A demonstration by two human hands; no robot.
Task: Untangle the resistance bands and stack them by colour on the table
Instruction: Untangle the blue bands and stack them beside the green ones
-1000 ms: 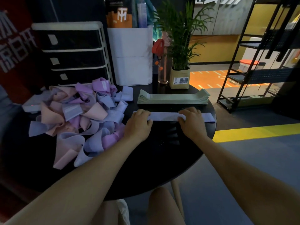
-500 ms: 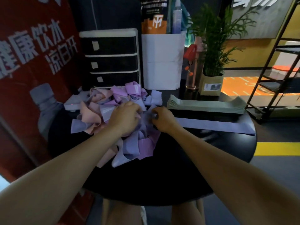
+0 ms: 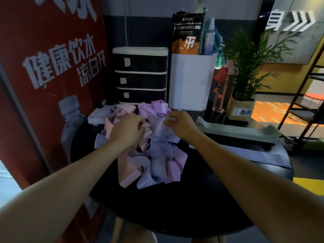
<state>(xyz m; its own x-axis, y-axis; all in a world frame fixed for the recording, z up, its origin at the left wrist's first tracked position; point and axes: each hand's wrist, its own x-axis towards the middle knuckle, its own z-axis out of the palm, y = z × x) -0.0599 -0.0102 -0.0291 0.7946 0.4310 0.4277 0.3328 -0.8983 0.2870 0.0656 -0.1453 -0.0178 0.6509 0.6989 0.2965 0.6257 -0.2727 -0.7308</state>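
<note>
two hands were in the tangled bands (image 3: 149, 151) heaped on the table (image 3: 175, 207): the right hand (image 3: 178, 125) pinched a lavender loop, the left hand (image 3: 128, 130) seemingly gripped pink. the bands looked light, limp and stretchy, best taken at a free fold.

Left hand (image 3: 128, 130) grip on tangled bands (image 3: 152, 155) blurred.
</note>
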